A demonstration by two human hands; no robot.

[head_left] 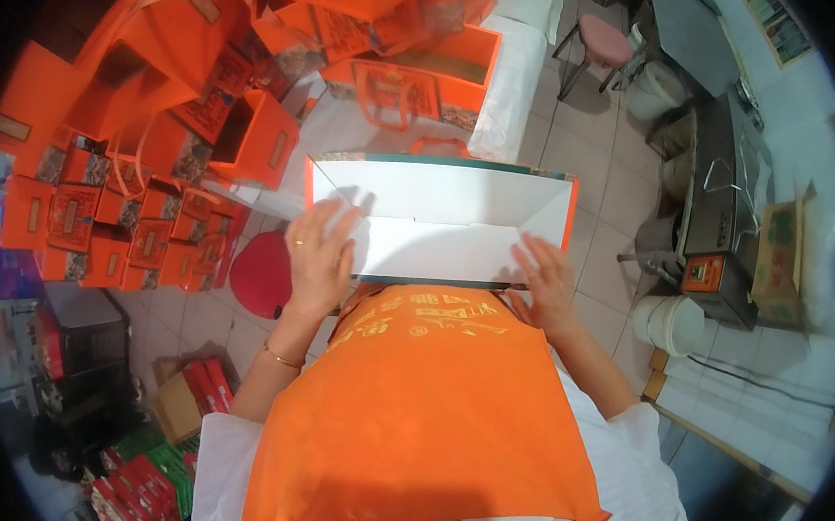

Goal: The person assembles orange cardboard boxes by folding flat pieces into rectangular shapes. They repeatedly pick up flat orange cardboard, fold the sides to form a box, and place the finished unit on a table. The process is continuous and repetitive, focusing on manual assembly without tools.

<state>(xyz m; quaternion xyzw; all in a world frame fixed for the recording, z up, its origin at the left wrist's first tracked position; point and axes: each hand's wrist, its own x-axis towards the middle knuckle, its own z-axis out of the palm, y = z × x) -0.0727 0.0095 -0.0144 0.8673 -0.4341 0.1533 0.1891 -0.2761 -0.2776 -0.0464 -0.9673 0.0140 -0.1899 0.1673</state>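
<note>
In front of my orange apron (427,406) is an open cardboard gift box (438,247), white inside, with orange ends and a dark green rim. A red-orange handle (440,146) shows beyond its far wall. At the near left corner my left hand (321,259) grips the box, its fingers reaching over the wall. My right hand (544,281) holds the near right corner, fingers on the inner side and thumb lower, by the outside of the near wall. The box's underside is hidden.
More orange boxes (410,91) crowd a white-covered table (518,74) ahead. Orange boxes (139,231) are stacked at the left, near a red round stool (264,274). To the right stand a pink-topped stool (604,41), white buckets (670,324) and a dark metal appliance (722,204).
</note>
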